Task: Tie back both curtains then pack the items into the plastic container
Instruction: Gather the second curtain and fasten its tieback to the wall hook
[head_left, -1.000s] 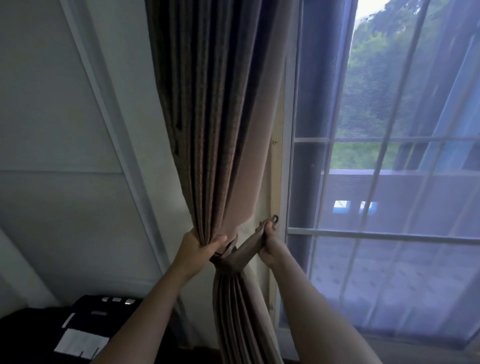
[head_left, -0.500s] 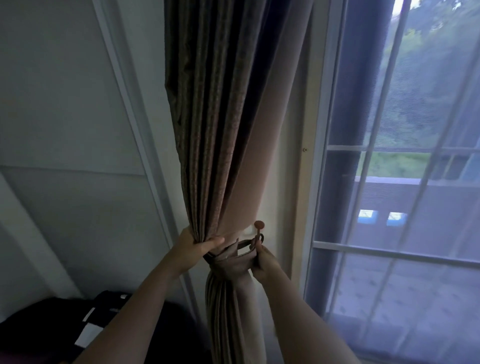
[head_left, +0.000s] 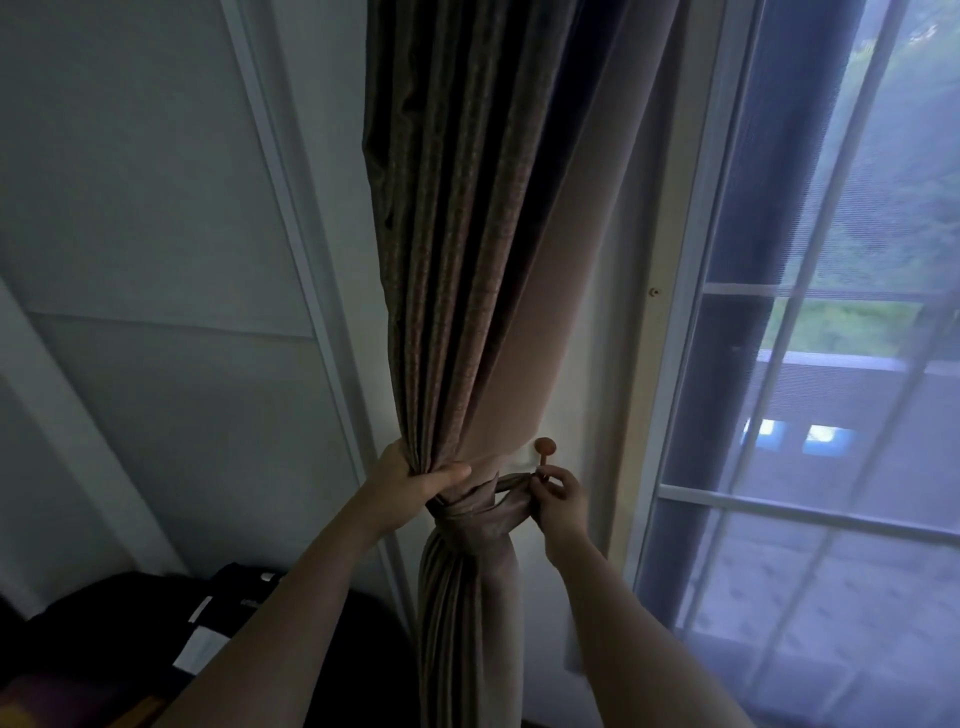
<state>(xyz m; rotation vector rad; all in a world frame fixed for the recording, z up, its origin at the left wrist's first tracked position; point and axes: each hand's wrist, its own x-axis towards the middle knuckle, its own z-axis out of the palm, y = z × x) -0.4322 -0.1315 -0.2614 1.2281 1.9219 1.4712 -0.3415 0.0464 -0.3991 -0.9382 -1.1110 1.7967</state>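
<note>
A brown pleated curtain (head_left: 457, 249) hangs gathered in the middle of the view. A matching fabric tieback (head_left: 475, 509) wraps round its waist. My left hand (head_left: 415, 475) grips the bunched folds just above the tieback. My right hand (head_left: 558, 493) pinches the tieback's end loop right under a round-headed brown wall hook (head_left: 544, 448) on the pale wall beside the window frame. Whether the loop sits on the hook is hidden by my fingers. No plastic container is in view.
A window with a sheer net curtain (head_left: 831, 415) fills the right side. A grey panelled wall (head_left: 156, 260) stands at left. Dark bags or cases (head_left: 171, 623) with white labels lie at the lower left.
The view has shifted left and closer to the wall. My right hand has brought the tieback's loop from the window frame over to the wall hook. My left hand keeps its grip on the curtain.
</note>
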